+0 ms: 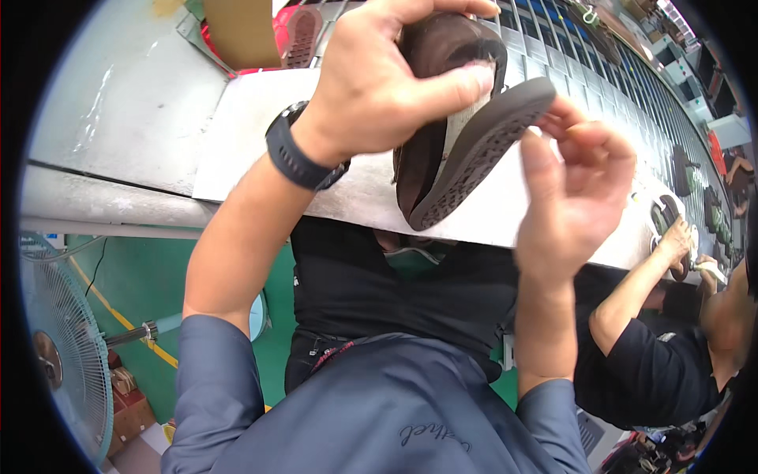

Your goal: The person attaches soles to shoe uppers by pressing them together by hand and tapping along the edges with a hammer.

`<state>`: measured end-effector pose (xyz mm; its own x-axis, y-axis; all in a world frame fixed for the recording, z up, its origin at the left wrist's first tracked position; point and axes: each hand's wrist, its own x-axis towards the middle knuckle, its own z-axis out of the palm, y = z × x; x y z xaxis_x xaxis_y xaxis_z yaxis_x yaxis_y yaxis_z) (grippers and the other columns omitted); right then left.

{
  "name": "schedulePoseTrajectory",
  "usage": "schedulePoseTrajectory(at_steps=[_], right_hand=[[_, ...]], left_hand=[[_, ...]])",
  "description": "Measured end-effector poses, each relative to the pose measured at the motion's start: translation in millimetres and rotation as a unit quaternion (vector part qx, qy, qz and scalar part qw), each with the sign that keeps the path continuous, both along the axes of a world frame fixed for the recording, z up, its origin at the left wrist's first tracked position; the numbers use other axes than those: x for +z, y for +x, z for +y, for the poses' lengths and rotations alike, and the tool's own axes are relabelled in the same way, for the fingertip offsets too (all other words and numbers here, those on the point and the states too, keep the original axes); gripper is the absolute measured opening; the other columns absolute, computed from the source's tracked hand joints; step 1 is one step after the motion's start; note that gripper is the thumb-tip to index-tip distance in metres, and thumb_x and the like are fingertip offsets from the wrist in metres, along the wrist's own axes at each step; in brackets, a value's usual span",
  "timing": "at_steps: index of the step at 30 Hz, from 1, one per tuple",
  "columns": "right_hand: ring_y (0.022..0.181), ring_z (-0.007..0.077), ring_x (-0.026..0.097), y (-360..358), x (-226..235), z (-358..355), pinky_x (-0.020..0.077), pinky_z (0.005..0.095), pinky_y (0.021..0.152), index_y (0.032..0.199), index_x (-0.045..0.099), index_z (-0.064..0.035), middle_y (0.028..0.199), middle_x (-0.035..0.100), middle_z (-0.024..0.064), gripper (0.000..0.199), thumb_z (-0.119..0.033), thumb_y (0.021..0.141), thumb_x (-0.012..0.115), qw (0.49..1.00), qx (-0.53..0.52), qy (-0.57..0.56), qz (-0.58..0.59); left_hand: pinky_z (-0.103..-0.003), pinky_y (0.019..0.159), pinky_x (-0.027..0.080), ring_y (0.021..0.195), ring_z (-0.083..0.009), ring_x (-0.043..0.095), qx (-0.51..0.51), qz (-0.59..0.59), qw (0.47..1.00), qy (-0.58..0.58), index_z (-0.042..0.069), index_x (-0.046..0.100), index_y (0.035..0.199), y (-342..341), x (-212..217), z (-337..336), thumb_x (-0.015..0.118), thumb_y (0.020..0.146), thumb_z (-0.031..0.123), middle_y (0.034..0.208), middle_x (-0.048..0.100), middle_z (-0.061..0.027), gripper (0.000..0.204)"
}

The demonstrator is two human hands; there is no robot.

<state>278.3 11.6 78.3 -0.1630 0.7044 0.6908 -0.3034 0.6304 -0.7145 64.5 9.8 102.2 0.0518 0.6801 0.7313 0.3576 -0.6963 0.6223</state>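
Observation:
My left hand [379,87], with a black watch on its wrist, is closed around a dark brown shoe upper [412,158] above the white table. Its thumb lies across the shoe's opening. A dark grey shoe sole [482,146] with a patterned tread meets the upper at the lower end. At the upper end the sole stands apart, leaving a gap with a pale inner face. My right hand [580,174], slightly blurred, has its fingertips and thumb at the sole's raised end, gripping the edge.
A slatted metal conveyor [616,79] runs beyond the table [268,118]. A reddish-brown sole [302,38] lies beside a cardboard piece [241,31] at the back left. A fan [71,347] stands at lower left. To the right, a co-worker [663,355] handles a shoe.

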Motion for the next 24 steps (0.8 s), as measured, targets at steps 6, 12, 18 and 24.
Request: schedulePoseTrajectory(at_steps=[6,12,18,24], right_hand=[[0.138,0.0391,0.055,-31.9,-37.5,-32.1,0.0479,0.0488,0.114,0.127,0.043,-0.0029,0.151,0.046,0.0325,0.076,-0.006,0.074,0.097,0.98,-0.068,0.152,-0.105],[0.126,0.0476,0.065,-33.1,-37.3,-35.5,0.0596,0.048,0.101,0.138,0.057,-0.0005,0.143,0.055,0.0382,0.074,0.004,0.072,0.09,0.958,-0.174,0.194,-0.119],[0.128,0.0502,0.063,-30.9,-30.5,-39.6,0.0601,0.0493,0.102,0.138,0.064,-0.0012,0.143,0.054,0.0384,0.072,0.008,0.071,0.088,0.957,-0.171,0.203,-0.12],[0.129,0.05,0.063,-28.9,-26.9,-40.6,0.0604,0.0492,0.102,0.134,0.068,0.0002,0.143,0.054,0.0383,0.069,0.01,0.068,0.085,0.961,-0.153,0.188,-0.132]], left_hand=[[-0.031,0.092,0.052,0.104,-0.018,0.064,0.039,0.025,0.997,0.057,-0.003,0.069,0.121,-4.5,14.2,-33.3,0.074,0.097,0.016,0.115,0.067,-0.0128,0.032],[-0.033,0.094,0.055,0.108,-0.0208,0.067,0.021,0.063,0.998,0.02,-0.009,0.061,0.132,3.1,32.5,-44.5,0.087,0.072,0.072,0.124,0.063,-0.0147,0.104],[-0.034,0.092,0.054,0.106,-0.0228,0.066,0.037,0.198,0.976,0.087,-0.008,0.062,0.129,-0.5,33.9,-44.5,0.089,0.073,0.064,0.124,0.061,-0.0167,0.096],[-0.035,0.091,0.054,0.106,-0.024,0.065,0.085,0.209,0.965,0.133,-0.009,0.064,0.126,-13.0,19.0,-39.5,0.09,0.074,0.058,0.122,0.061,-0.0173,0.089]])
